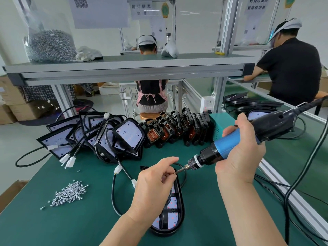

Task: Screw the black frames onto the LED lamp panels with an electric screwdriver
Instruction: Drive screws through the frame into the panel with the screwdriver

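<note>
My right hand [239,153] grips a blue and black electric screwdriver [252,137], held tilted with its bit pointing down and left. At the bit tip my left hand [154,183] pinches a small screw [175,173]. Below both hands an LED lamp panel with a black frame [173,217] lies flat on the green table, partly hidden by my left wrist. Its black cable loops out to the left.
A heap of loose screws [70,194] lies at the left. Stacked framed panels with cables [99,135] and a row of black housings [177,128] stand behind. The green table [53,222] ends at the left; an aluminium rail [287,192] runs along the right. People work beyond the shelf.
</note>
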A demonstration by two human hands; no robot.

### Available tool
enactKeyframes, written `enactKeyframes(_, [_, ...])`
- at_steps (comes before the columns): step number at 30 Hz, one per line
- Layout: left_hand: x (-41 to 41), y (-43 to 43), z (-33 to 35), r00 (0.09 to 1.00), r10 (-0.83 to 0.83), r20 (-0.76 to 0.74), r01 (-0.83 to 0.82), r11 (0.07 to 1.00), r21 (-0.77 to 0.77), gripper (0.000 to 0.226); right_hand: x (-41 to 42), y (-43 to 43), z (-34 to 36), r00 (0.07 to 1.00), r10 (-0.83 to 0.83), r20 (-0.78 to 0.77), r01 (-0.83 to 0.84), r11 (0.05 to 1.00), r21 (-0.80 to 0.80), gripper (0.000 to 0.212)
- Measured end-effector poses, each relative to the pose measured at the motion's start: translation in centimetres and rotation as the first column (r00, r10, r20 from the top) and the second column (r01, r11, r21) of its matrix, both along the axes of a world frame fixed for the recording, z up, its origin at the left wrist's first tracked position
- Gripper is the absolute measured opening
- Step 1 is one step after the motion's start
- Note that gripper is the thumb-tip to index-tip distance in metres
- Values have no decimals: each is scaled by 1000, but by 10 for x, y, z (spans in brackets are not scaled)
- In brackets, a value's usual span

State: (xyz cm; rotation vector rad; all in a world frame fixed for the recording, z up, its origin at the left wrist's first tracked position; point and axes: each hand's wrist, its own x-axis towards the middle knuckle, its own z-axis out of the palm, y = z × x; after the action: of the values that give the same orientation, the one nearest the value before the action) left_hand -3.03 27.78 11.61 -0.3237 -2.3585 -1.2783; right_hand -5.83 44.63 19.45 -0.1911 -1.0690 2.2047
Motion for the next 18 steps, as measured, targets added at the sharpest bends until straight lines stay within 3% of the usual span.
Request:
enactKeyframes(2, [0, 2, -2, 1000, 7, -26, -8, 1000, -19, 51, -3, -1, -2, 998, 20, -59, -26, 995, -94, 21])
enactKeyframes(6, [2, 6, -10, 996, 25, -85, -25, 1000, 6, 57, -6, -3, -1, 996, 50, -71, -52, 998, -38, 25])
enactKeyframes(9, [4, 10, -14, 994, 50, -101, -48, 999, 23, 58, -7, -2, -4, 989, 92, -119, -90, 996, 20, 17])
enactKeyframes(11, [5, 12, -16, 994, 70, -89, -68, 997, 24, 59, -7, -5, -4, 980, 127, -155, -122, 991, 47, 11])
enactKeyframes(13, [4, 12, -18, 995, 79, -63, -79, 997, 3, 60, -8, -8, -4, 978, 142, -156, -132, 989, 68, 23])
enactKeyframes(18, [0, 3, -18, 991, 119, 54, -110, 983, -149, 55, -15, -16, -6, 991, 96, -89, -94, 995, 26, 20])
